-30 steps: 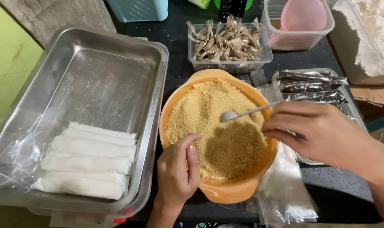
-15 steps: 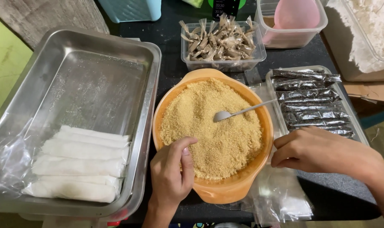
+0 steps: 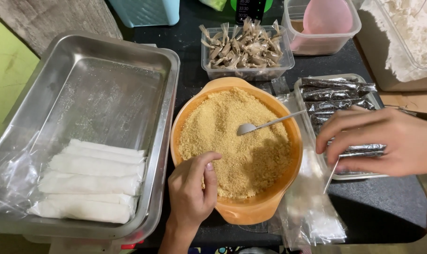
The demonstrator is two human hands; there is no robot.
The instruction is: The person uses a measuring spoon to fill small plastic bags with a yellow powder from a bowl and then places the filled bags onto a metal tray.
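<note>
An orange bowl (image 3: 280,194) in the middle holds golden crumbs (image 3: 237,141), with a metal spoon (image 3: 265,124) lying in them. My left hand (image 3: 191,190) rests curled on the bowl's near rim, fingertips at the crumbs. My right hand (image 3: 387,141) hovers over a small tray (image 3: 301,89) of dark foil-wrapped sticks (image 3: 333,91), fingers bent onto one of the sticks. Whether it grips the stick is not clear.
A large steel tray (image 3: 105,84) at the left holds several white wrapped rolls (image 3: 91,181). Behind the bowl stand a clear tub of small brown twisted packets (image 3: 244,47), a tub with a pink scoop (image 3: 324,21), and a bin of white shreds (image 3: 406,33). Clear plastic bags (image 3: 312,211) lie right of the bowl.
My right hand has let go of the spoon, which now lies in the crumbs, and moved right over the foil sticks. My left hand stays on the bowl's rim.
</note>
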